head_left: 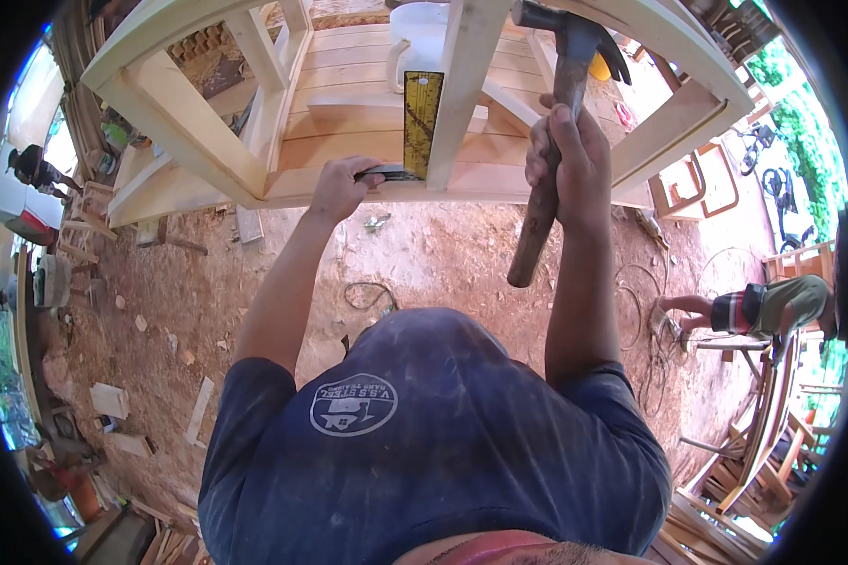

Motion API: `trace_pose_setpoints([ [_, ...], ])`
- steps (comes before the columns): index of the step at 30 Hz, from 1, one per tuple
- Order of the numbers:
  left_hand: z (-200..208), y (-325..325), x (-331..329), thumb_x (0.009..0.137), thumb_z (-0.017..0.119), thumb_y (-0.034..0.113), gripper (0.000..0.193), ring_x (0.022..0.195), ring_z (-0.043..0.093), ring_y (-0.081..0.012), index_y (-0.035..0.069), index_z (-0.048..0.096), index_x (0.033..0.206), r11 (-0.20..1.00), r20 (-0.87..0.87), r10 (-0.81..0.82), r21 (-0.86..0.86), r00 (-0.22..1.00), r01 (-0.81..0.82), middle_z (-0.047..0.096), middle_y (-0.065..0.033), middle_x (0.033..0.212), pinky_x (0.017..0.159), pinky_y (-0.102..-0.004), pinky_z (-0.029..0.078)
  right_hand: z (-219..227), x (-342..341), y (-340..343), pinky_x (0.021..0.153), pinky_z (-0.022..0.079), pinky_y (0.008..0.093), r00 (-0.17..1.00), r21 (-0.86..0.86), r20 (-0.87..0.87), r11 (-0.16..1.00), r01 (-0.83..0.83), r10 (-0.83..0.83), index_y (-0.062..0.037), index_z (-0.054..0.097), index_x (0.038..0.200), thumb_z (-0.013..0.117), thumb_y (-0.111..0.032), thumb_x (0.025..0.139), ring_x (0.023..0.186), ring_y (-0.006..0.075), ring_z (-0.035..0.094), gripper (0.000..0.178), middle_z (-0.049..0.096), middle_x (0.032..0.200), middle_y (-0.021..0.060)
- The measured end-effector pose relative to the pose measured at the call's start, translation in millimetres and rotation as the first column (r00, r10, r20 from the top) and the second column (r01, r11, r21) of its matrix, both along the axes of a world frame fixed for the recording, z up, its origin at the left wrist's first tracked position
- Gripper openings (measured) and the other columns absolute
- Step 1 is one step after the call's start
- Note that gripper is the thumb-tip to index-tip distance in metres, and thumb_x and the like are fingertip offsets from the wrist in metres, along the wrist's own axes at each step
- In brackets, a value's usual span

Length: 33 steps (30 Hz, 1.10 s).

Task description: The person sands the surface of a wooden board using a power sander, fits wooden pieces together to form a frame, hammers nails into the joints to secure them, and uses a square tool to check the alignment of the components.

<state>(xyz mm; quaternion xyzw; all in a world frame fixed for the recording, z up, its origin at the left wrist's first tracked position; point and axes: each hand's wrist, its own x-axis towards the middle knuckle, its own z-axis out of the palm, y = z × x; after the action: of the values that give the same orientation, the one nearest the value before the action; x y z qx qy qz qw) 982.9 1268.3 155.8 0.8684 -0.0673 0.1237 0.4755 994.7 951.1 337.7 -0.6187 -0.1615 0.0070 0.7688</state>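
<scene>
My right hand (575,160) is wrapped round the wooden handle of a claw hammer (540,221). Its dark metal head is up beside a pale upright post of the wooden frame (466,85), with the claw toward the right. My left hand (344,186) is closed on the dark, narrow stock of a try square (423,122), at the frame's near rail. The square's wide yellow blade stands close to the left side of the post, its lower end at the rail. Fingers partly hide the stock.
A white plastic jug (418,42) stands on the slatted boards inside the frame, behind a loose wood strip (349,115). Wood offcuts (111,400) and a black cord (369,290) lie on the dirt floor. Another person (773,306) is at the right, near stacked timber (773,461).
</scene>
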Motion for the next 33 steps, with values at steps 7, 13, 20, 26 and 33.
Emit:
trace_pose_setpoints([
  [7, 6.0, -3.0, 0.2, 0.087, 0.077, 0.003, 0.026, 0.083, 0.072, -0.02, -0.001, 0.076, 0.113, 0.999, -0.054, -0.014, -0.035, 0.998, 0.012, 0.075, -0.0139, 0.097, 0.077, -0.0334, 0.058, 2.2, 8.0, 9.9, 0.049, 0.045, 0.0254, 0.999, 0.022, 0.018, 0.999, 0.039, -0.04, 0.0091, 0.051, 0.128, 0.055, -0.033, 0.109, 0.055, 0.0087, 0.052, 0.046, 0.054, 0.076, 0.0029],
  [13, -6.3, 2.0, 3.9, 0.088, 0.076, 0.002, 0.027, 0.083, 0.072, -0.0191, -0.001, 0.075, 0.114, 0.998, -0.017, -0.033, -0.056, 0.999, 0.032, 0.075, -0.0136, 0.098, 0.076, -0.0336, 0.059, 2.1, 7.9, 11.7, 0.048, 0.045, 0.0255, 1.0, -0.092, 0.005, 0.996, 0.006, -0.006, 0.0057, 0.053, 0.121, 0.055, -0.033, 0.109, 0.053, 0.0088, 0.051, 0.04, 0.053, 0.076, 0.003],
  [20, 1.2, -2.2, 0.6, 0.089, 0.075, 0.0, 0.026, 0.085, 0.07, -0.0165, -0.001, 0.075, 0.115, 0.99, -0.07, -0.056, -0.134, 0.996, 0.046, 0.074, -0.0108, 0.097, 0.076, -0.0316, 0.058, 2.5, 9.4, 13.9, 0.047, 0.045, 0.0257, 0.998, 0.07, -0.006, 0.995, 0.069, -0.069, 0.0029, 0.055, 0.117, 0.057, -0.034, 0.108, 0.053, 0.0077, 0.051, 0.038, 0.052, 0.075, 0.0024],
  [26, -0.1, 2.4, 3.6, 0.087, 0.076, 0.001, 0.027, 0.081, 0.073, -0.0206, -0.002, 0.075, 0.114, 0.998, -0.009, -0.05, -0.026, 0.999, 0.049, 0.076, -0.0141, 0.097, 0.076, -0.0337, 0.06, 4.3, 11.2, 13.9, 0.048, 0.045, 0.025, 1.0, -0.135, -0.003, 0.99, 0.028, -0.029, 0.0031, 0.051, 0.125, 0.055, -0.032, 0.109, 0.053, 0.0071, 0.049, 0.038, 0.05, 0.075, 0.0],
  [33, 0.9, -0.2, 1.9, 0.087, 0.076, 0.002, 0.025, 0.08, 0.072, -0.0206, -0.002, 0.076, 0.112, 0.998, -0.021, -0.046, -0.05, 0.999, 0.045, 0.075, -0.0139, 0.095, 0.075, -0.033, 0.059, 0.9, 9.4, 15.1, 0.047, 0.046, 0.0262, 0.999, -0.009, -0.016, 0.999, 0.038, -0.038, 0.0011, 0.055, 0.109, 0.057, -0.031, 0.108, 0.053, 0.0087, 0.052, 0.032, 0.053, 0.075, 0.003],
])
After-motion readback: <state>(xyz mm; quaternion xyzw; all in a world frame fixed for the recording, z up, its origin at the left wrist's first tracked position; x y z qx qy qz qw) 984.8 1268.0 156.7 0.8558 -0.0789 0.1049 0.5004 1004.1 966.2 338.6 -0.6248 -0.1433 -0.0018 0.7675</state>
